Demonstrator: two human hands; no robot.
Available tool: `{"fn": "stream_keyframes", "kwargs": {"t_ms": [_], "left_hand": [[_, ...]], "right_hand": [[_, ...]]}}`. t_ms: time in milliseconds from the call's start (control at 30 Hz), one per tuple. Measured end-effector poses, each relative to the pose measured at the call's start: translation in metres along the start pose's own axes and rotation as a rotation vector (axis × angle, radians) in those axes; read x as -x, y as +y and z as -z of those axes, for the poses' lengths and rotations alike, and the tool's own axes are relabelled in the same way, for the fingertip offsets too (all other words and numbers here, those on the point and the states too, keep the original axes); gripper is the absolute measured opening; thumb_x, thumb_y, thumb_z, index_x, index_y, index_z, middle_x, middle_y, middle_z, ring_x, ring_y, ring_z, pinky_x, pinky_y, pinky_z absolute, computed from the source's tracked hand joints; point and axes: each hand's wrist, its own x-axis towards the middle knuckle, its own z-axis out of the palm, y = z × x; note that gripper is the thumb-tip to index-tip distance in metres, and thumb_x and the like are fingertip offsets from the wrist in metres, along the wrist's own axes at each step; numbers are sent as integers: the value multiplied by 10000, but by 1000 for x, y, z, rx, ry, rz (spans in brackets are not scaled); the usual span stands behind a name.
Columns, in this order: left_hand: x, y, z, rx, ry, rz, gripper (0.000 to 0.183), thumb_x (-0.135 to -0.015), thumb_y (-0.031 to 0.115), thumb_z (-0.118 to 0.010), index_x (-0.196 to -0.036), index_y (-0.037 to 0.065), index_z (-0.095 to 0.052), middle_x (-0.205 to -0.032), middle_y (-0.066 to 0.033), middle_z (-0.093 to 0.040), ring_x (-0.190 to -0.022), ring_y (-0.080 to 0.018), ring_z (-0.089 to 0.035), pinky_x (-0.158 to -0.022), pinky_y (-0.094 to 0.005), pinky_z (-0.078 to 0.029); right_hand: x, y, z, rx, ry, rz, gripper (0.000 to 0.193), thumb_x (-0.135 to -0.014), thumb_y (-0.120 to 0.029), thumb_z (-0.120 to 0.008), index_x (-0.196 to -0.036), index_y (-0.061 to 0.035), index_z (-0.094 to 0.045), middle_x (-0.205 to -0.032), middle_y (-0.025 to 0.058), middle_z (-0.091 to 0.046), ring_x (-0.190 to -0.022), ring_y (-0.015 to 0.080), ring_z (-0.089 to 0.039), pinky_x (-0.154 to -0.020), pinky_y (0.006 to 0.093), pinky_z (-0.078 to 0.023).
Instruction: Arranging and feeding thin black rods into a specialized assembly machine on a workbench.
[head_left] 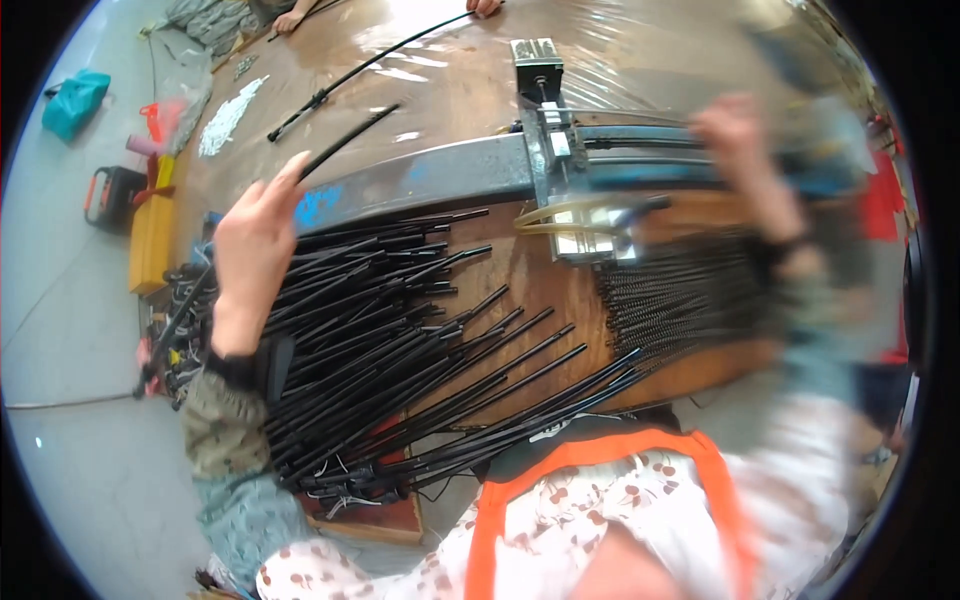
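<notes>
My left hand (255,245) is closed around a long black tube (345,140). The tube's free end points up and to the right over the table. Motion blurs my right hand (738,140), raised at the right beside a thin rod (640,114). Its fingers are smeared, so whether it grips that rod is unclear. Between my hands stands a metal clamping fixture (562,150) with a dark block at its far end. Below my left hand lies a thick heap of black tubes (370,330). Thin spiral-textured dark rods (670,300) lie side by side at the right.
A steel beam (430,178) crosses the table (540,330). At the far side, another person's hands (290,20) are near a long black cable (385,62). White small pieces (232,115) lie at the far left. A yellow box (152,240) stands beyond the table's left edge.
</notes>
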Motion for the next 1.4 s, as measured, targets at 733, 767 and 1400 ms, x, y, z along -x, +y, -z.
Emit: {"fn": "stream_keyframes", "kwargs": {"t_ms": [733,767,1400], "left_hand": [[-70,103,-138,501,-48,-148,208,-932,274,-618,-873,87,-686,-804,-123,-648,-790,-357,-649,-713,-458,-523],[-73,104,-139,453,-45,-178,214,-937,271,-612,-864,78,-667,-799,-129,-647,-775,-358,-649,-688,-460,-522],[-69,91,-124,275,-229,-87,191,-964,248,-560,-874,78,-567,-793,-179,-649,-787,-430,-621,-658,-498,-484]], "right_hand": [[103,92,23,56,-10,-311,101,-927,-84,-631,-1003,-27,-664,-950,111,-628,-969,295,-584,-873,385,-449],[104,88,24,32,-18,-325,126,-921,-64,-629,-1034,-31,-675,-1010,105,-644,-1030,294,-586,-904,379,-449],[25,-141,25,-305,1,-212,298,-827,-127,-725,-1112,-62,-671,-909,52,-672,-955,241,-598,-851,368,-381]]}}
